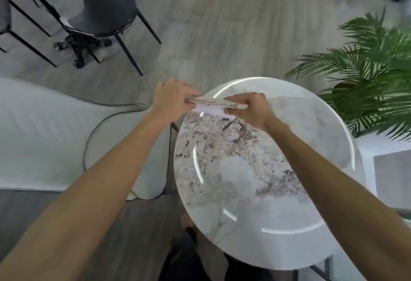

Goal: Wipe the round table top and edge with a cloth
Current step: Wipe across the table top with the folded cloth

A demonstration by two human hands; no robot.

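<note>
Cloth: My cloth (211,103) is folded up flat, many layers thick. It is stretched between my two hands, up in the air over the far left edge of the tabletop. It does not look like it is touching the stone yet.

Left hand: My left hand (171,98) pinches the left end of the cloth. The fingers are closed on it. This hand hangs just past the rim, over the floor.

Right hand: My right hand (249,109) pinches the other end, fingers closed on it too. This hand is over the stone, just inside the rim.

Why I hold it so: I think I am folding the cloth neat and tight. A flat pad wipes better than a loose rag, and two hands keep the layers from falling open.

Tabletop: The round tabletop (311,191) is below and on the near side of my hands. It is white stone with gray and brown speckles, and it is shiny. Nothing sits on it.

How far along: I judge the wiping has not really begun, since the cloth is off the stone.

Chair: A pale soft chair (55,136) is left of my left arm, right beside the tabletop.

Plant: A green leafy plant (367,69) is past my right hand, on the far right.

Floor: Gray wood floor (222,24) lies beyond both hands, with dark stools (104,2) far off to the left.
</note>
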